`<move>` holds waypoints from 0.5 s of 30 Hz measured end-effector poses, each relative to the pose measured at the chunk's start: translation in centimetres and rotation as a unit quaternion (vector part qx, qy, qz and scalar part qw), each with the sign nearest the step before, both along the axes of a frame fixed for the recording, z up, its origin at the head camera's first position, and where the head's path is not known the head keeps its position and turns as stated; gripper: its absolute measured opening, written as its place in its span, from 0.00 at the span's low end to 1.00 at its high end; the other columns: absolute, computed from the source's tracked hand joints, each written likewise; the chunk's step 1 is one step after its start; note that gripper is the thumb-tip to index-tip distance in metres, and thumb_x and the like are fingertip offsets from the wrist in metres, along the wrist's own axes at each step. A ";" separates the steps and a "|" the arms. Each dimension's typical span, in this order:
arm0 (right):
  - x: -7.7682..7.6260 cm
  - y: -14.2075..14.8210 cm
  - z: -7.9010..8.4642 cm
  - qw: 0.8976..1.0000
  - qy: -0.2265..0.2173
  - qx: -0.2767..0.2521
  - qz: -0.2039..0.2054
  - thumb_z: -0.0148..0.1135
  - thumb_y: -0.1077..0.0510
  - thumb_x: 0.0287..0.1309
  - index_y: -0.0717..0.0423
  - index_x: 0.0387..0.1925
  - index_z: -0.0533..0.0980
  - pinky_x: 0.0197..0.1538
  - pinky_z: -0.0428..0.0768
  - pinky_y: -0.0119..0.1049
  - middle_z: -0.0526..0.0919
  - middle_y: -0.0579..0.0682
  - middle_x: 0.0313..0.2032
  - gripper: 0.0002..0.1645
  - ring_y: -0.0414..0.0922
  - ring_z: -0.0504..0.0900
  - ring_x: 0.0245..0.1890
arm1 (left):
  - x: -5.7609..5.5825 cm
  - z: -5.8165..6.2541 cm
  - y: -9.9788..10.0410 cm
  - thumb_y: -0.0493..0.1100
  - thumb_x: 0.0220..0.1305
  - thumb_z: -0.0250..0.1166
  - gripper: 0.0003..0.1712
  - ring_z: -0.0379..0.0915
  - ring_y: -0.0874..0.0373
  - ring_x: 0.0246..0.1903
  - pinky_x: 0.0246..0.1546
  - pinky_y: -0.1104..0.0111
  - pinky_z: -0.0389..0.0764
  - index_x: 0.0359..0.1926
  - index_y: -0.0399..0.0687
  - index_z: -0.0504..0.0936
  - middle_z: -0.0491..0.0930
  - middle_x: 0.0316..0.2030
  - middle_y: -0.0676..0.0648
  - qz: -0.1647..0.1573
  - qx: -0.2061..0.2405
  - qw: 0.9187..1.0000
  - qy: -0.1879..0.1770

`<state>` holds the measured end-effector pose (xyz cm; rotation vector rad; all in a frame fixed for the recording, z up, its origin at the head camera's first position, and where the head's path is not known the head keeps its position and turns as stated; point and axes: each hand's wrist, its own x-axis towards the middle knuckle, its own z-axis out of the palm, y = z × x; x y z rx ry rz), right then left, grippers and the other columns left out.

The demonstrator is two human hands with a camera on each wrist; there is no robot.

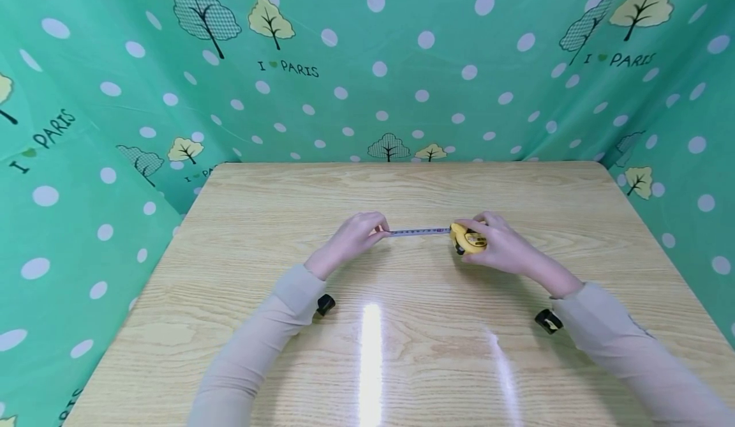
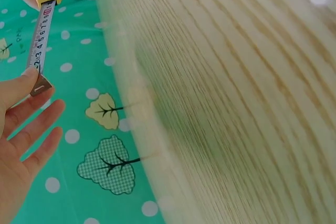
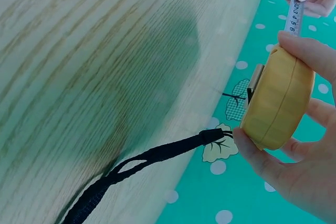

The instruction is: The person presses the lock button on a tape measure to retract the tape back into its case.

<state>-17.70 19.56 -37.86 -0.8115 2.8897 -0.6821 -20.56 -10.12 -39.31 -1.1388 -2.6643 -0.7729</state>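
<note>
A yellow tape measure (image 1: pixel 469 239) is held up over the wooden table by my right hand (image 1: pixel 498 246), thumb and fingers round its case. From the case a short length of marked blade (image 1: pixel 419 232) runs out to the left, level and straight. My left hand (image 1: pixel 358 234) pinches the blade's end; in the left wrist view the thumb lies on it near the metal hook (image 2: pixel 41 85), and the other fingers are spread apart. In the right wrist view a black wrist strap (image 3: pixel 152 156) hangs from the case (image 3: pixel 278 98).
The light wooden table (image 1: pixel 402 191) has glossy light reflections near the front. A green dotted curtain (image 1: pixel 356 44) with printed trees hangs behind and at both sides. Small black wrist-worn pieces (image 1: pixel 325 304) show by both sleeves.
</note>
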 end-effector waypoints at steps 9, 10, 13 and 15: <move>0.1 -0.4 0.2 1.000 -0.010 0.006 -0.002 0.69 0.52 0.41 0.54 0.60 0.64 0.40 0.72 0.49 0.65 0.62 0.48 0.42 0.58 0.65 0.47 | 0.0 0.0 0.7 0.37 0.55 0.62 0.02 0.74 0.61 0.30 0.35 0.73 0.76 0.30 0.43 0.77 0.79 0.29 0.50 -0.008 0.006 1.000 -0.002; 0.1 -0.5 0.2 1.000 -0.011 0.007 -0.002 0.69 0.52 0.41 0.53 0.60 0.64 0.40 0.72 0.49 0.65 0.62 0.48 0.42 0.58 0.65 0.47 | 0.0 0.0 0.8 0.37 0.55 0.62 0.03 0.74 0.62 0.30 0.35 0.74 0.76 0.30 0.43 0.77 0.79 0.29 0.50 -0.009 0.007 1.000 0.003; 0.0 -0.6 0.2 1.000 -0.010 0.006 -0.001 0.70 0.52 0.41 0.53 0.60 0.64 0.40 0.72 0.50 0.65 0.62 0.47 0.42 0.58 0.66 0.47 | -0.1 0.0 1.0 0.38 0.54 0.62 0.03 0.75 0.62 0.29 0.35 0.75 0.75 0.29 0.43 0.77 0.79 0.28 0.50 -0.013 0.009 1.000 0.018; 0.0 -0.6 0.2 1.000 -0.007 0.004 0.002 0.70 0.52 0.40 0.53 0.60 0.64 0.41 0.72 0.50 0.66 0.62 0.47 0.42 0.58 0.66 0.47 | -0.2 -0.1 1.2 0.37 0.54 0.63 0.03 0.75 0.61 0.29 0.34 0.74 0.76 0.29 0.42 0.77 0.79 0.28 0.50 -0.018 0.012 1.000 0.021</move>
